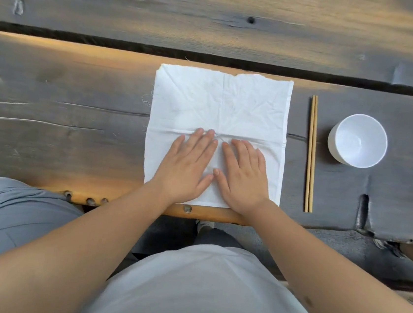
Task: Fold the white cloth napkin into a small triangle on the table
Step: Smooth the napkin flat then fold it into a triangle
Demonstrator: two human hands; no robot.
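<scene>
chopsticks (312,153) left of white bowl (359,140), apart.

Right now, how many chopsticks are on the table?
2. One chopstick lies right of the white napkin; the second lies touching it on the side toward the white bowl. Both fully visible; none seems hidden.

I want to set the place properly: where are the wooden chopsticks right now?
In the head view, the pair of thin wooden chopsticks lies on the table, right of the white cloth napkin and left of the round white bowl.
</scene>
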